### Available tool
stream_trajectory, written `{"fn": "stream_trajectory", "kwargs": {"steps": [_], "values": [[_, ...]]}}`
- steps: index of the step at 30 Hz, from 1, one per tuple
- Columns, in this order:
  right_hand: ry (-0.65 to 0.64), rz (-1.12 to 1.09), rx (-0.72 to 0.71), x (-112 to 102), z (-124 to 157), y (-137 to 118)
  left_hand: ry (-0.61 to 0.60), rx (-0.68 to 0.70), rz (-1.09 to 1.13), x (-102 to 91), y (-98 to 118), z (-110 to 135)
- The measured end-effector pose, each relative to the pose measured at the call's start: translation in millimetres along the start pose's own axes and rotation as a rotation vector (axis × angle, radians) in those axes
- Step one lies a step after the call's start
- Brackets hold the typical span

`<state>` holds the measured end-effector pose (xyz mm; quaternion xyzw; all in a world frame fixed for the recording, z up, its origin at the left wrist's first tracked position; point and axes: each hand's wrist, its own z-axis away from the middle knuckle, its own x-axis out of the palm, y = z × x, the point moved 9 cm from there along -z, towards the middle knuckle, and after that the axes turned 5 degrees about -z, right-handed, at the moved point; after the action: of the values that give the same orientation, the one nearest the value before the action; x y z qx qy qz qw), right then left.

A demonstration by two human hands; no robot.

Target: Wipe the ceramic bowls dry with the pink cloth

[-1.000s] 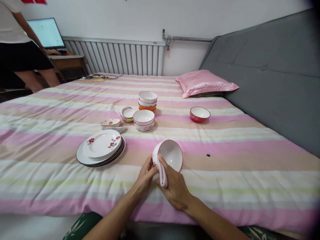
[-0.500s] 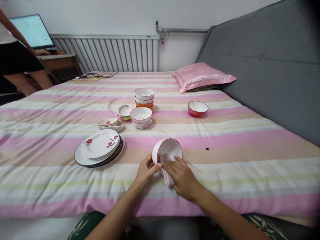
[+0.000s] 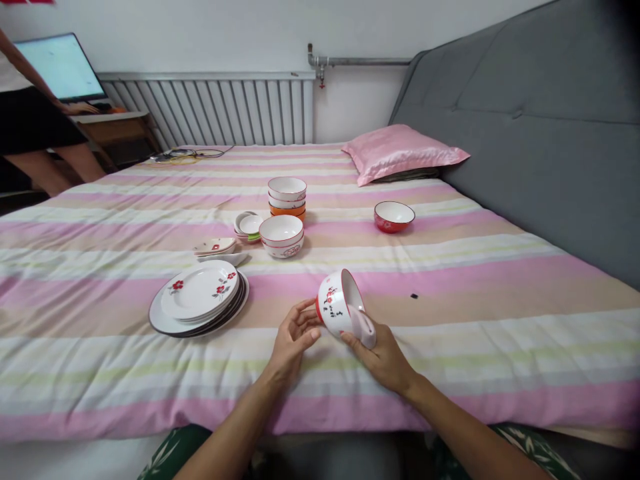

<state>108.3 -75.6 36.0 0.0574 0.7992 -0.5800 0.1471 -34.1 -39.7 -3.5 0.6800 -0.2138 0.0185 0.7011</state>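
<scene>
- So the bowl (image 3: 330, 303) is between the two hands, over the near part of the bed (image 3: 475, 393), tipped sideways with its mouth facing right. Can't tell if it's touching the sheet.
- Outside is white with red flowers and dark marks, plus a red rim and a red base.
- Right hand (image 3: 387, 357) has a grip on the rim with a folded cloth (image 3: 364, 327) bunched there, thumb on the outside.
- Left hand (image 3: 295, 337) is loosely open, thumb out, fingers a bit curled right by the base. Can't say for sure if they touch it.
- Off to the left there's a pile of plates (image 3: 200, 293), the top one white with red flowers.
- Past the bowl, two white bowls (image 3: 281, 248) are nested, with a taller stack (image 3: 287, 197) just behind, orange lower down.
- Small dishes (image 3: 249, 225) sit just left of those.
- Red bowl (image 3: 393, 223) is upright on its own, further right, nearer the pink pillow (image 3: 403, 153).
</scene>
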Motion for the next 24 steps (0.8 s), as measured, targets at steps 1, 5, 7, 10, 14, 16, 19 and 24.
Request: {"fn": "stream_trajectory", "kwargs": {"steps": [1,5,7,10,14,16,19,24], "values": [[0.000,-0.049,0.012,-0.2,0.4,-2.5,-0.002,0.005,-0.015,0.4,-0.3,-0.1],[-0.130,0.012,-0.041,11.0,4.0,-5.7,0.044,-0.025,-0.082,-1.5,-4.3,-1.7],[-0.184,0.170,-0.118,14.9,6.4,-2.5,0.055,-0.049,-0.084,-1.7,-5.8,-2.1],[-0.225,0.414,-0.257,14.5,8.3,0.6,0.058,-0.070,-0.070,-1.9,-6.7,-2.2],[-0.231,0.573,-0.317,4.5,4.7,1.1,0.092,-0.083,-0.066,-3.9,-8.4,-2.5],[-0.217,0.567,-0.302,0.6,2.6,1.6,0.121,-0.093,-0.077,-5.4,-9.8,-2.6],[-0.159,0.507,-0.276,-0.8,2.3,3.9,0.130,-0.104,-0.124,-5.3,-10.3,-2.5],[0.046,0.209,-0.046,-12.5,1.6,15.1,-0.013,-0.092,-0.189,3.4,-8.3,-1.4]]}}
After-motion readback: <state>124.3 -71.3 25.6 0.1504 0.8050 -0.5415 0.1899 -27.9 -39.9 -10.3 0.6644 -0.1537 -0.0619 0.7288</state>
